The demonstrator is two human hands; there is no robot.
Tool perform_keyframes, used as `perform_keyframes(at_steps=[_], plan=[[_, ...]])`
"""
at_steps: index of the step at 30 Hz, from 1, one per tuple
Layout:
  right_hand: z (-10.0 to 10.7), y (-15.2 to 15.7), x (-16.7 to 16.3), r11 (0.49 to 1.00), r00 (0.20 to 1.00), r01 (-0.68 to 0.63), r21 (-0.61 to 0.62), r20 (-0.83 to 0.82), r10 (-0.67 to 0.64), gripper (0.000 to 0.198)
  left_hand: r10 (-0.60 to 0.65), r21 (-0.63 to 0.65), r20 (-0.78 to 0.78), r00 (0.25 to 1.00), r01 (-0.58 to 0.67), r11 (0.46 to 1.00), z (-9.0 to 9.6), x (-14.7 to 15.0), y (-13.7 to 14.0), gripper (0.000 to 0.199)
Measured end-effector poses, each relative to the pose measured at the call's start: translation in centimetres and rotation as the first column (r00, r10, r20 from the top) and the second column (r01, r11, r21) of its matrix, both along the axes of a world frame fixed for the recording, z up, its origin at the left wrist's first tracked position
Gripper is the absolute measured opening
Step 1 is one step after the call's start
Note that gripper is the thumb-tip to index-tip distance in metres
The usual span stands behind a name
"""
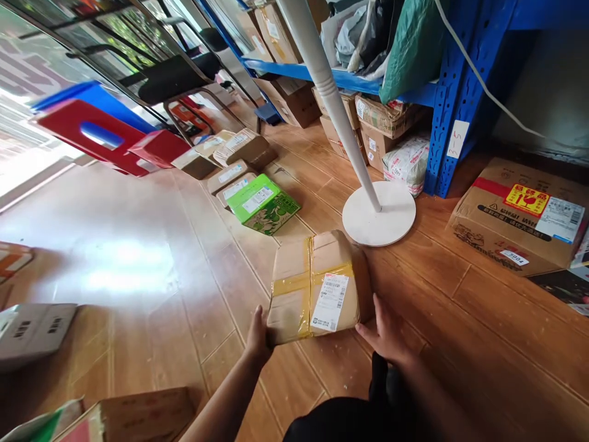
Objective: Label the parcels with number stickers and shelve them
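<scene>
A brown cardboard box [288, 310], sealed with crossing yellow tape and bearing a white shipping label [330, 301], is between my two hands in the head view. My left hand [258, 334] grips its near left corner, with the fingers partly hidden beneath and behind it. At the near right corner is my right hand [384, 331], its thumb on the edge and its fingers along the right side. Past the box, a green printed carton [264, 202] lies on the floor beside several small brown parcels [227, 175].
A white pole with a round base [396, 212] stands just beyond the box. Blue shelving [444, 135] with parcels rises behind it. A large carton [515, 215] sits at right, a grey box [37, 334] at left, another carton [147, 414] at lower left.
</scene>
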State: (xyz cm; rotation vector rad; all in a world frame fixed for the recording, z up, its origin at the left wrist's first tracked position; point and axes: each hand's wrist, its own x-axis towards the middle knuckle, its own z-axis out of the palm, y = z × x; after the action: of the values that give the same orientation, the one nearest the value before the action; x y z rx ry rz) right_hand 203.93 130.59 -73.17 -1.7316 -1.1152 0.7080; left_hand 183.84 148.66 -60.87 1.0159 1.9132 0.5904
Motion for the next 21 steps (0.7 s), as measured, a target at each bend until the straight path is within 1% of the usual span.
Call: perform_keyframes(at_steps=[2, 3, 4, 6, 8, 9, 10, 12, 14, 15, 17, 19, 21], plan=[[0.0, 0.7, 0.5, 0.998, 0.997, 0.064, -0.015, -0.047, -0.064, 0.082, -0.042, -0.175, 0.159, 0.986, 0.070, 0.982, 0.1, 1.0, 0.2, 0.056], [0.2, 0.9, 1.3, 0.994, 0.992, 0.109, -0.017, -0.063, -0.110, 0.079, -0.059, -0.230, 0.223, 0.973, 0.112, 0.967, 0.4, 1.5, 0.0, 0.059], [0.6, 1.1, 2.5, 0.989, 0.986, 0.147, -0.013, -0.077, -0.147, 0.073, -0.085, -0.254, 0.260, 0.962, 0.153, 0.955, 0.9, 1.9, -0.3, 0.062], [2.2, 1.2, 5.1, 0.984, 0.979, 0.178, 0.011, -0.101, -0.176, 0.057, -0.162, -0.242, 0.235, 0.958, 0.219, 0.945, 2.1, 2.5, -0.9, 0.063], [4.6, 1.1, 7.3, 0.980, 0.977, 0.194, 0.052, -0.101, -0.188, 0.044, -0.227, -0.222, 0.138, 0.964, 0.253, 0.941, 3.5, 3.0, -1.1, 0.060], [5.9, 0.9, 8.1, 0.971, 0.971, 0.228, 0.072, -0.088, -0.221, 0.039, -0.248, -0.205, 0.086, 0.965, 0.261, 0.943, 4.2, 3.3, -1.1, 0.058], [7.3, 0.6, 8.6, 0.955, 0.959, 0.282, 0.092, -0.068, -0.276, 0.036, -0.262, -0.184, 0.047, 0.964, 0.266, 0.946, 4.7, 3.7, -1.1, 0.055], [9.7, -0.1, 9.0, 0.906, 0.915, 0.402, 0.134, -0.018, -0.403, 0.035, -0.277, -0.159, 0.017, 0.961, 0.276, 0.948, 5.6, 5.0, -1.4, 0.051], [11.3, -1.1, 9.1, 0.855, 0.864, 0.492, 0.166, 0.033, -0.503, 0.041, -0.280, -0.156, 0.017, 0.960, 0.280, 0.947, 6.1, 6.7, -2.0, 0.046], [11.7, -1.7, 9.1, 0.836, 0.842, 0.521, 0.170, 0.054, -0.536, 0.047, -0.278, -0.156, 0.012, 0.961, 0.276, 0.948, 6.3, 7.6, -2.4, 0.042], [11.8, -2.7, 9.1, 0.807, 0.808, 0.568, 0.160, 0.076, -0.584, 0.057, -0.275, -0.143, -0.003, 0.962, 0.271, 0.952, 6.4, 9.1, -3.2, 0.035], [11.4, -3.3, 8.9, 0.772, 0.774, 0.618, 0.149, 0.056, -0.630, 0.061, -0.282, -0.113, -0.016, 0.959, 0.279, 0.954, 6.0, 10.1, -3.8, 0.030], [10.8, -3.7, 8.4, 0.732, 0.741, 0.663, 0.158, -0.004, -0.671, 0.062, -0.304, -0.082, -0.024, 0.953, 0.301, 0.950, 5.2, 10.2, -4.2, 0.028]])
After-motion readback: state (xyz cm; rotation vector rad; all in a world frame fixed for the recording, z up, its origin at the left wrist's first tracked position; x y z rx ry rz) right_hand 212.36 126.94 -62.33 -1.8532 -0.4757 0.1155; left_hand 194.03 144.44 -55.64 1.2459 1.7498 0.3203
